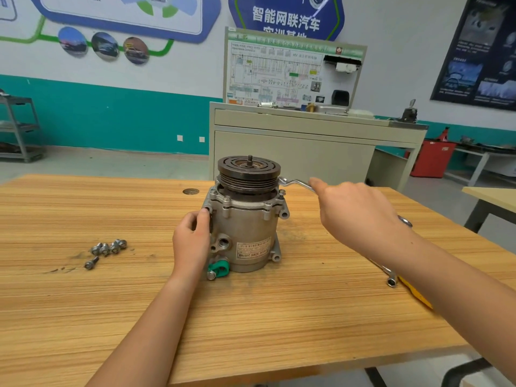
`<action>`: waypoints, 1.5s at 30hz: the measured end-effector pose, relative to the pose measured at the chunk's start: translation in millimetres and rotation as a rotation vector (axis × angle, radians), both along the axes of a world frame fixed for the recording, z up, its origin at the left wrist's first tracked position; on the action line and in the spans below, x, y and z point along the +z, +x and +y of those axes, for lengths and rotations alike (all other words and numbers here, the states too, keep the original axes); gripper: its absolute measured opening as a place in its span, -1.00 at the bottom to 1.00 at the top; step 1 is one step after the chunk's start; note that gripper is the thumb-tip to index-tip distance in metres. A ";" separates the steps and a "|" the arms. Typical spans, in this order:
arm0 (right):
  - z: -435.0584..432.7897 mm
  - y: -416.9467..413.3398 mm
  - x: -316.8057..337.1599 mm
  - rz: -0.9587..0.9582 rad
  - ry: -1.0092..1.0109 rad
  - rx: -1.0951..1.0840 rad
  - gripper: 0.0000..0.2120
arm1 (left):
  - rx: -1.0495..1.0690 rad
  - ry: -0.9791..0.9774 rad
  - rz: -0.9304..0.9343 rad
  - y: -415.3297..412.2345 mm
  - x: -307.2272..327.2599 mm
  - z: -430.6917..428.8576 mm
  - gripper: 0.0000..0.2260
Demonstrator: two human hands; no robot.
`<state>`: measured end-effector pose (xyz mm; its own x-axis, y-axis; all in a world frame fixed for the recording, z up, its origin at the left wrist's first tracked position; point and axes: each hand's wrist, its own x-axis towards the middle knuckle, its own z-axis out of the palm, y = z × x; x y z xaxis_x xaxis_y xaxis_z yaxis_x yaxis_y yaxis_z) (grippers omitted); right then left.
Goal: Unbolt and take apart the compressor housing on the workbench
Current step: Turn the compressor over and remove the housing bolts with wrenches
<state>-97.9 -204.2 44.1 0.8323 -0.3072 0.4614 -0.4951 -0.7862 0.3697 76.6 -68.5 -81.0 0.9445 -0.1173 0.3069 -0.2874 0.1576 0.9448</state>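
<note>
Compressor housing (pixel 245 227), grey cast metal, stands upright on the wooden bench (pixel 251 317): heavy, rigid, probably greasy. The left hand (pixel 192 241) clamps its flank, and the right hand (pixel 354 213) grips the silver cranked wrench (pixel 296 183).

Bright, even, diffuse indoor light. Soft, faint shadow close around base of compressor (pixel 245 233) on workbench (pixel 83 303). Right hand (pixel 360 216) slightly motion-blurred. Wide-angle bowing toward frame edges. Wall poster (pixel 480 51) at far right dim, text soft, unreadable.
</note>
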 end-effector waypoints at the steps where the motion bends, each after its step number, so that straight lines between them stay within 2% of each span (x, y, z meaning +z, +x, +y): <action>1: 0.3 0.2 2.0 0.023 -0.008 -0.010 -0.58 | 0.002 0.000 -0.001 0.1 0.3 -0.1 -0.76; 6: 11.1 9.0 6.4 0.198 -0.053 0.002 -0.65 | 0.009 0.012 -0.007 -0.2 -0.4 0.2 -0.74; 10: 19.1 12.9 10.2 0.299 -0.122 -0.006 -0.59 | 0.016 0.018 -0.008 -1.1 0.4 -0.2 -0.73; 12: 11.8 11.3 8.1 0.284 -0.131 -0.005 -0.57 | 0.014 0.024 -0.013 -1.0 0.6 0.1 -0.73; 16: -5.9 9.4 9.5 0.237 -0.084 0.005 -0.68 | 0.019 0.033 -0.023 -0.5 -0.1 0.2 -0.73; 20: -0.2 13.8 10.5 0.261 -0.144 0.021 -0.73 | 0.022 0.039 -0.023 -0.9 0.4 0.4 -0.73; 28: -5.7 17.8 18.2 0.267 -0.125 0.040 -0.68 | 0.014 0.029 -0.032 -1.4 -0.8 0.4 -0.69; 31: -10.0 19.7 23.2 0.277 -0.118 0.070 -0.65 | 0.011 0.031 -0.036 -0.7 -0.8 0.4 -0.73; 36: -18.1 21.8 31.3 0.310 0.040 0.092 -0.69 | 0.014 0.024 -0.030 -0.3 -1.1 0.4 -0.72; 38: -21.0 17.5 30.9 0.326 0.086 0.113 -0.65 | 0.015 0.026 -0.039 0.1 -1.2 0.3 -0.73; 45: -17.8 19.7 25.8 0.331 -0.079 0.150 -0.63 | 0.017 0.025 -0.035 -0.9 0.5 0.1 -0.73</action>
